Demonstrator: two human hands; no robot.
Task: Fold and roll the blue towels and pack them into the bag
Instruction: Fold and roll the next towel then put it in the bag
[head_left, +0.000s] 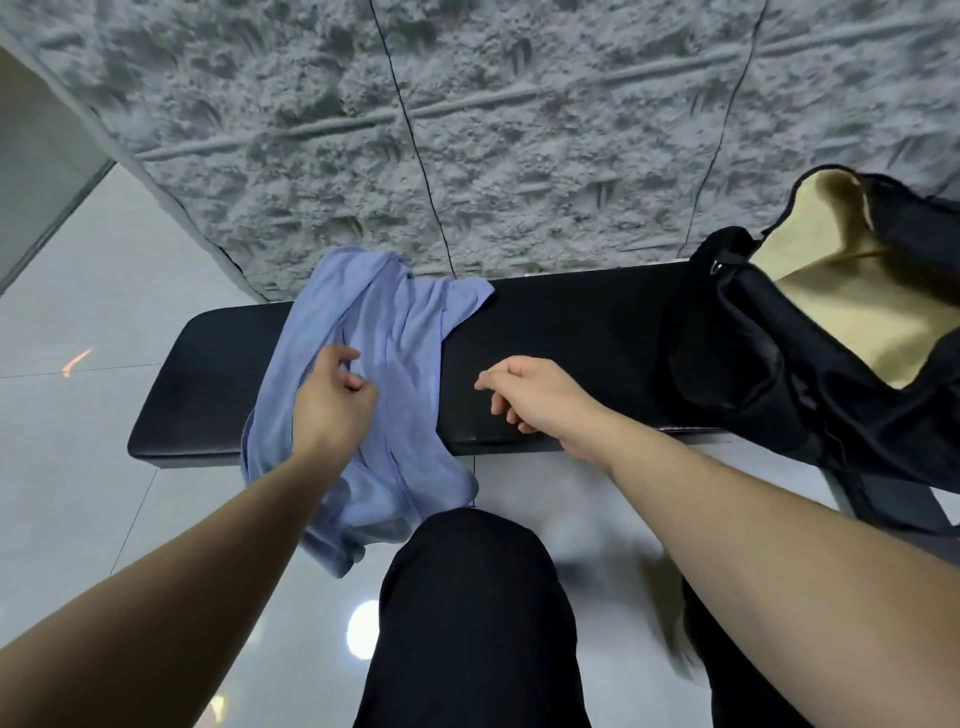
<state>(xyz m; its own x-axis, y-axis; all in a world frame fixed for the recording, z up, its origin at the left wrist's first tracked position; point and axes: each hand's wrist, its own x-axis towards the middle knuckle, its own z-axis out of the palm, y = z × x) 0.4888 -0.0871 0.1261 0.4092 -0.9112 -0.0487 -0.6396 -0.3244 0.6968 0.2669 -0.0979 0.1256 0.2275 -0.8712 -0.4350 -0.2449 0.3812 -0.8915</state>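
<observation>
Left hand (332, 395) pinches the crumpled blue towel (395, 332), right hand (530, 395) hovers loose-fingered and empty beside it, open black bag (779, 353) further right: spreading flat looks next.

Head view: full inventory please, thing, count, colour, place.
towel: 1 bundle, blue, unfolded, draped over the left part of the bench, hanging off its near edge; more than one cannot be told.
bag: 1, black with tan lining, open, on the right end of the bench.
bench: 1, black padded, across the middle.
wall: grey, rough textured, behind the bench.
floor: pale glossy tiles, left and below.
legs: black trousers, bottom centre.
left hand: fingers curled at the towel.
right hand: loosely curled, holds nothing, over bare bench.
</observation>
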